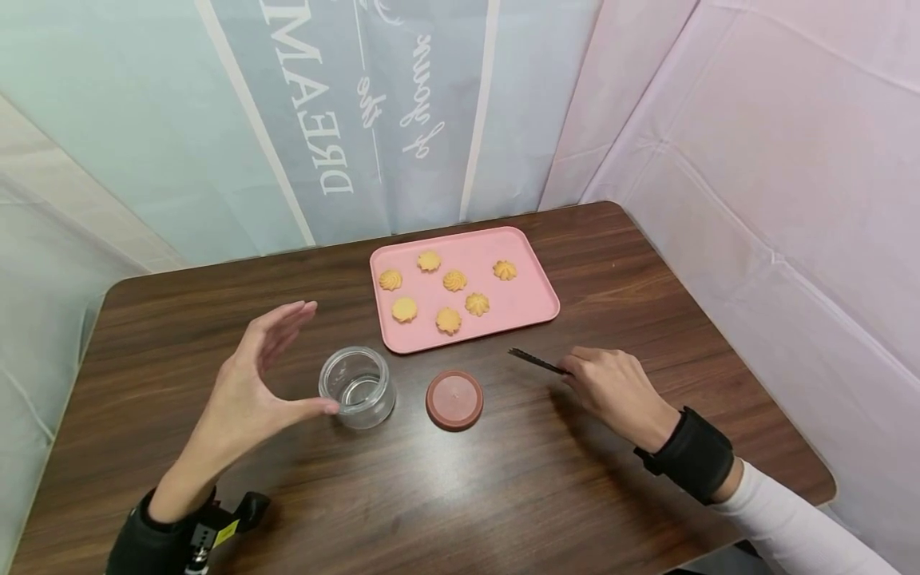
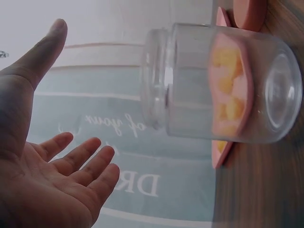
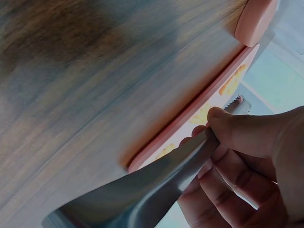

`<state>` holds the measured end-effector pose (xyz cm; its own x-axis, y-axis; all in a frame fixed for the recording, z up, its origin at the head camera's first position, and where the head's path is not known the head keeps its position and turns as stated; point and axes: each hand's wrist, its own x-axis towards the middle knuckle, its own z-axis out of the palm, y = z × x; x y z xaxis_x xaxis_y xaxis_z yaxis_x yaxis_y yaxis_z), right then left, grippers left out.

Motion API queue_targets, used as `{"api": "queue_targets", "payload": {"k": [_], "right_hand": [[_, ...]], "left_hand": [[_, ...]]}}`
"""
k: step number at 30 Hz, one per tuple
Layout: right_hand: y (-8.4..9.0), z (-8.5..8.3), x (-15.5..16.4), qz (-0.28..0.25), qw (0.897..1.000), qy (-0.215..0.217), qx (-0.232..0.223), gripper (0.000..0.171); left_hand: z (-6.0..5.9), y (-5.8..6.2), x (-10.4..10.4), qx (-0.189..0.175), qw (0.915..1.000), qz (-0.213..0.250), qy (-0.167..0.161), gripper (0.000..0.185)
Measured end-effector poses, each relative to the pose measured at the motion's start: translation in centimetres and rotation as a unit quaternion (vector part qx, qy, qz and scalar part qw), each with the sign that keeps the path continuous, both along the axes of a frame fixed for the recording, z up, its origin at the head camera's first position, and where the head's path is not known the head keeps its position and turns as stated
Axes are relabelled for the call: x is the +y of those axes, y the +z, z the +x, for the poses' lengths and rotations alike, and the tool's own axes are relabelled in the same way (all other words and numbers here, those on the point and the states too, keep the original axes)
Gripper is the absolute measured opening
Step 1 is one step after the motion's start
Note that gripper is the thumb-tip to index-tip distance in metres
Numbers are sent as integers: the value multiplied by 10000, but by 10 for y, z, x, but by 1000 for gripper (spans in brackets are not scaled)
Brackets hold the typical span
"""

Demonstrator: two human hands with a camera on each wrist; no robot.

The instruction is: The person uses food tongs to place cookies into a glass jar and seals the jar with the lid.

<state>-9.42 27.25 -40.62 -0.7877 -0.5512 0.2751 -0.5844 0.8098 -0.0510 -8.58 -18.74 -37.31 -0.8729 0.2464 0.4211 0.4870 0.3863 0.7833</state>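
My left hand (image 1: 247,391) is held with fingers and thumb spread apart, beside a clear lidless jar (image 1: 370,411). In the head view the thumb tip overlaps the jar's rim; the left wrist view shows the palm facing the jar (image 2: 194,80) with a gap between them. My right hand (image 1: 614,391) grips metal tongs (image 1: 535,361) between thumb and fingers. Their serrated tip points left toward the tray, and the right wrist view shows their broad bent end (image 3: 142,190). A round reddish-brown lid (image 1: 454,401) lies between jar and tongs.
Behind the jar and lid lies a pink tray (image 1: 528,307) with several yellow cookies (image 1: 454,280) spread over it. The dark wooden table (image 1: 446,511) meets hanging fabric (image 1: 237,160) at its back edge and more fabric on the right.
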Motion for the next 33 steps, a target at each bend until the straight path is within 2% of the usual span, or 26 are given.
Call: {"api": "queue_targets", "payload": {"k": [11, 23, 33], "right_hand": [[12, 5, -11, -202, 9987, 382, 274, 20], [23, 6, -25, -332, 9963, 604, 512, 20], [33, 10, -42, -494, 9937, 842, 554, 23]], "left_hand": [[1, 14, 16, 240, 9992, 224, -237, 127], [-1, 20, 27, 169, 9995, 47, -258, 123], [-4, 22, 42, 378, 9982, 8, -471, 123]]}}
